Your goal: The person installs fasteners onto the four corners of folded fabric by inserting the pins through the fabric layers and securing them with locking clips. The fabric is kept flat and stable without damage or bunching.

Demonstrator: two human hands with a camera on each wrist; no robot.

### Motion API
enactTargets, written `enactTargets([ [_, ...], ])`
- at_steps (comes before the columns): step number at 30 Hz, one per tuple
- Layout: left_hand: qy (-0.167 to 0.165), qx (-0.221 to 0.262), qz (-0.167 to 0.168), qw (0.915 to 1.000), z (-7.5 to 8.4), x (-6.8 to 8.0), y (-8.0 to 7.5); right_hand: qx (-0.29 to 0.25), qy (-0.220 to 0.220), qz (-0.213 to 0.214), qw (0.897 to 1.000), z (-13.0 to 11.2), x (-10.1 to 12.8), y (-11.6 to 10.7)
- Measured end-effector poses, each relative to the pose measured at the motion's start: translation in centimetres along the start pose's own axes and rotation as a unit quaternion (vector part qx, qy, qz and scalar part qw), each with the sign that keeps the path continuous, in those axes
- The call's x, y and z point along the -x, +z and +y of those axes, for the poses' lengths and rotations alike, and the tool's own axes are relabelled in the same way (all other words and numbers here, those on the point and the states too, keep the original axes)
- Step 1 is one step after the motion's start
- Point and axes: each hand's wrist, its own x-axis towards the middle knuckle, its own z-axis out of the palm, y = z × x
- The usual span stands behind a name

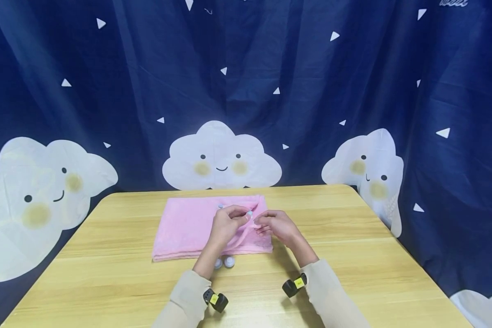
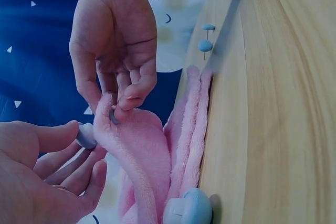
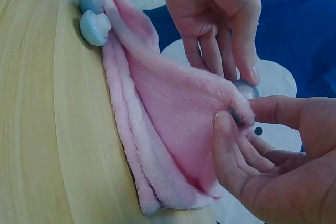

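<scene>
Hands (image 1: 225, 224) (image 1: 280, 226) pinching fluffy folded cloth (image 1: 182, 228), smooth rounded knob (image 2: 86, 136)

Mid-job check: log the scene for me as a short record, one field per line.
left grip: pinches a small, pale blue, rounded knob at the raised cloth edge
right grip: holds that edge of the folded pink plush cloth, a small dark grey piece near its thumb
cloth: on the pale wooden table, one layer lifted
near side: two pale blue, round-capped knobs on the table
backdrop: dark blue curtain with white clouds
unclear: whether the grey piece joins the pinched knob
</scene>
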Motion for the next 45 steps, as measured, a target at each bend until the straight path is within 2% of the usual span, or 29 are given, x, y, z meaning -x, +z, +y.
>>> enactTargets([
  [7, 0.017, -0.011, -0.01, 0.9997, 0.05, 0.13, 0.09, -0.006, 0.0, -0.006, 1.0, 0.08, -0.05, -0.02],
  [17, 0.023, -0.049, -0.002, 0.9985, 0.0, 0.14, 0.27, -0.005, 0.008, -0.009, 1.0, -0.32, 0.24, 0.09],
  [23, 0.038, -0.058, -0.007, 0.9976, 0.23, 0.24, 0.35, 0.043, 0.006, 0.004, 0.999, -0.29, 0.11, 0.16],
  [28, 0.032, -0.056, -0.011, 0.9979, 0.55, 0.42, 0.4, 0.073, 0.0, 0.008, 0.997, -0.36, 0.19, 0.33],
  [35, 0.047, -0.078, -0.014, 0.9957, 0.71, 0.67, 0.39, 0.068, 0.002, -0.009, 0.998, -0.58, 0.48, 0.34],
  [45, 0.038, -0.073, -0.021, 0.9964, 0.78, 0.67, 0.36, 0.046, 0.005, -0.021, 0.999, -0.49, 0.49, 0.24],
])
